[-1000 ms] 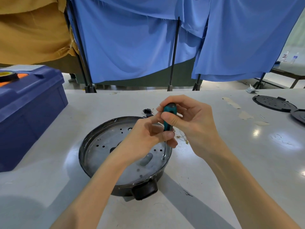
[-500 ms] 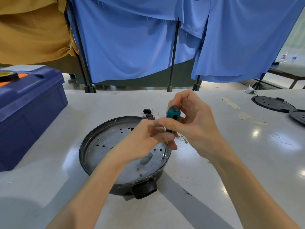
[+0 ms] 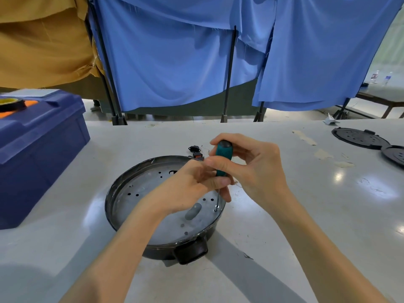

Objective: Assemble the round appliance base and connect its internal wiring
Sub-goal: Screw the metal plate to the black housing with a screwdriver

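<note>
Two hands share the screwdriver [image 3: 223, 158]: the right hand [image 3: 258, 169] curls round its teal handle, and the left hand [image 3: 190, 184] pinches the lower handle and shaft. The base [image 3: 157, 252] lies flat mid-table [image 3: 306, 226], plate [image 3: 135, 189] up, its black tab pointing toward the person; being round, it has no long axis. The screwdriver stands near upright, tip down on a screw [image 3: 216, 209] by the plate's right edge, its handle leaning slightly right. That lean could let the tip slip off, scarring the plate or driving the screw crooked.
</note>
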`<action>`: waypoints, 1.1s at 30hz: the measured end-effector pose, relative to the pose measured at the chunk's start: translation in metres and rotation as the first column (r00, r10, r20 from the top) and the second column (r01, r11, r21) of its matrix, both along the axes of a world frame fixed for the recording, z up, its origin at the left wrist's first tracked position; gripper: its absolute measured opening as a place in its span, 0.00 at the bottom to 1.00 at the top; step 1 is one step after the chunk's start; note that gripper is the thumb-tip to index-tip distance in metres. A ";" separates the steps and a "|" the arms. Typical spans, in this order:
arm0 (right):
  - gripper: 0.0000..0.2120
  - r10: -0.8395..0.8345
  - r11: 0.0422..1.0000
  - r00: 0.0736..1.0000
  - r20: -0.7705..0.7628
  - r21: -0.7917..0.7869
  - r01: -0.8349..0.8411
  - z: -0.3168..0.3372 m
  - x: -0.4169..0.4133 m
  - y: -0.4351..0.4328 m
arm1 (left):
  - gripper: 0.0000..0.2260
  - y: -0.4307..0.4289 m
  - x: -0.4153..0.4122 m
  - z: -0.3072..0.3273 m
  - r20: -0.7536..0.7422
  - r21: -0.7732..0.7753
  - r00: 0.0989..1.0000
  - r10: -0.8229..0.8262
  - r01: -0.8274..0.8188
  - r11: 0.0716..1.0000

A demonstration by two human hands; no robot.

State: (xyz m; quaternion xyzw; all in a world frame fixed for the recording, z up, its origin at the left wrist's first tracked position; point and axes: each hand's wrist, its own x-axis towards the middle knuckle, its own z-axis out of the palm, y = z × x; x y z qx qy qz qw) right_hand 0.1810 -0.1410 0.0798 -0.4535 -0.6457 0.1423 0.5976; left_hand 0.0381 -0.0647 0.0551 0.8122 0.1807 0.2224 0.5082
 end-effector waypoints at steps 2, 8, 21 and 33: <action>0.13 0.088 0.994 0.996 0.027 -0.065 -0.086 0.005 0.005 0.000 | 0.07 0.003 -0.003 0.001 -0.041 0.009 0.999 -0.013 0.013 1.000; 0.10 0.030 1.000 0.991 0.132 0.002 -0.030 0.002 0.004 0.002 | 0.05 0.006 -0.006 0.005 -0.031 -0.021 0.998 -0.054 0.053 0.998; 0.15 -0.486 0.874 0.807 0.336 0.219 0.435 -0.007 0.011 0.007 | 0.07 -0.002 0.013 0.003 -0.044 -0.029 0.995 -0.091 0.090 0.996; 0.17 -0.387 0.921 0.761 0.520 0.188 0.340 0.012 0.017 0.010 | 0.09 0.002 0.008 -0.002 0.105 -0.139 0.990 -0.091 0.105 0.985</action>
